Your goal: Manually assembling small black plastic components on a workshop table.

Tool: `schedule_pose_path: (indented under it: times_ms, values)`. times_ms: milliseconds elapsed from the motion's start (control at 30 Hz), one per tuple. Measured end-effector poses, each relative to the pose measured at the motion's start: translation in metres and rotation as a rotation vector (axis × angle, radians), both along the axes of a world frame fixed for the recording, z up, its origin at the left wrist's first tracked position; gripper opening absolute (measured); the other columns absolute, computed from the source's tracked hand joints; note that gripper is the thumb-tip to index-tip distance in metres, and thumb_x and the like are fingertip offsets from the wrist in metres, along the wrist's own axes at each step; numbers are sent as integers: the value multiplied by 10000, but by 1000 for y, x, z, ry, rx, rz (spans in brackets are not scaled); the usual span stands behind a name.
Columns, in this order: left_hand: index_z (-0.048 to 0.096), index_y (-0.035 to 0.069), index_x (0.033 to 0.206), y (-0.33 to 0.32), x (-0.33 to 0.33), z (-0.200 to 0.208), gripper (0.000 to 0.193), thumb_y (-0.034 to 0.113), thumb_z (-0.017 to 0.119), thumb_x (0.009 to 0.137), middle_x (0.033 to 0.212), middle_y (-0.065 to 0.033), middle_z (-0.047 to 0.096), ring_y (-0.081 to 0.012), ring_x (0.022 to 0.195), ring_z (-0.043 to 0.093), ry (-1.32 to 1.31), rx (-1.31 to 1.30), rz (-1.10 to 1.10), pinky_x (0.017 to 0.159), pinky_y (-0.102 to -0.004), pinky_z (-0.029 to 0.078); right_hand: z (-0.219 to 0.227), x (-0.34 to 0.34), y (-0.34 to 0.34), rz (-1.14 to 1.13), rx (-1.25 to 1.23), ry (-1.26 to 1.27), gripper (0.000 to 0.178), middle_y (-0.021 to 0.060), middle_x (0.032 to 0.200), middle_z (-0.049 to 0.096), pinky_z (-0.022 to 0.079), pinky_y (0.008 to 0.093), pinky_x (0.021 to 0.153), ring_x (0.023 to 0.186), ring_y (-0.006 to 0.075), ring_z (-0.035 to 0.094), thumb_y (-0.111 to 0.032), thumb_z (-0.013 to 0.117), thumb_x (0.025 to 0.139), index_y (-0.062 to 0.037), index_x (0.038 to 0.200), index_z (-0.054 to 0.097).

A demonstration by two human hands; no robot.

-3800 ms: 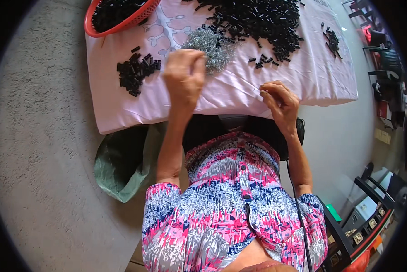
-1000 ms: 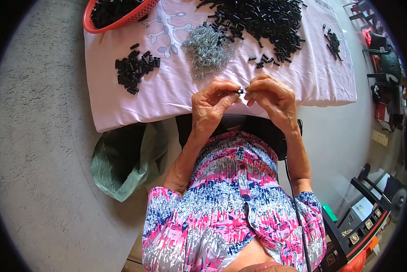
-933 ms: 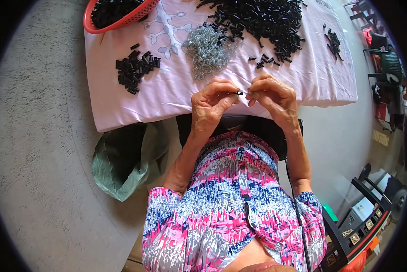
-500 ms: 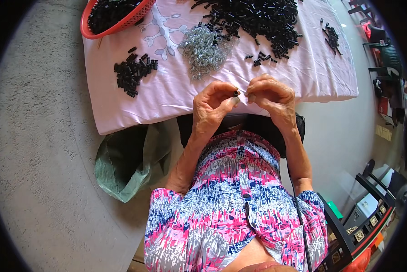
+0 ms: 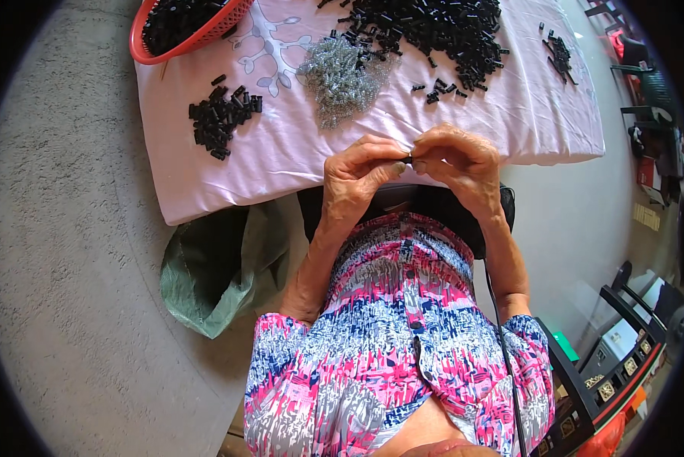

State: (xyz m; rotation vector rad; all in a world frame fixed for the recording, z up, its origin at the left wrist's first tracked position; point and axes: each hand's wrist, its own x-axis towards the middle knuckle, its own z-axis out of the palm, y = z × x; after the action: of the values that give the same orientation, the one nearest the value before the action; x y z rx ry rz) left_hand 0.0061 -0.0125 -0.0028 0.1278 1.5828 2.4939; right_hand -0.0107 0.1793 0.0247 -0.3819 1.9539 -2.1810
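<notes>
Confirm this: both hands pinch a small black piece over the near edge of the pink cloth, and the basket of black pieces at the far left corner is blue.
Not quite. The head view shows the basket is red. Both hands, left hand and right hand, do pinch a small black piece at the pink cloth edge.

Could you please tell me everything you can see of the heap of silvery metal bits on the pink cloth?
The heap of silvery metal bits is a loose, tangled mound of tiny shiny grey pieces, perhaps springs, though too small to be sure. It lies on the pink cloth towards the far side, between the small pile of black pieces and the large spread of black pieces, whose edge meets it. Neither hand touches it.
</notes>
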Motion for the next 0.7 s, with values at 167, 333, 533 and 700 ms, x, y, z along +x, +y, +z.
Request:
schedule_pose_path:
  times_ms: [167, 333, 533, 700]
  values:
    - [705, -30, 980, 0, -1, 7, 143, -56, 677, 843, 1032, -99, 644, -139, 855, 620, -3, 90, -148, 728, -236, 518, 5, -4, 6, 86, -101, -97, 309, 46, 905, 649, 530, 216, 686, 774, 80, 632, 59, 737, 775, 50, 1071, 648]
    - [696, -21, 1015, -3, -1, 3, 145, -31, 650, 878, 994, -81, 657, -129, 855, 625, -28, 197, -162, 736, -233, 524, 16, -13, 8, 180, -23, -365, 245, 18, 784, 638, 474, 211, 537, 672, 70, 600, -45, 760, 799, 41, 1010, 671]
    - [638, -31, 1128, -21, -14, -13, 196, 13, 583, 946, 995, -149, 682, -176, 864, 673, -122, 613, 20, 744, -266, 557, 10, -60, 6, -137, 769, 619, 181, 98, 904, 647, 542, 337, 695, 779, 269, 644, 40, 662, 800, -7, 973, 675]
    - [641, -28, 1131, -22, -12, -14, 204, -3, 591, 935, 1004, -146, 682, -182, 902, 675, -208, 599, 58, 798, -268, 562, 0, -74, -7, -1, 1170, 864, 285, 122, 1032, 622, 541, 366, 838, 1026, 281, 585, 44, 619, 757, 28, 1042, 631]
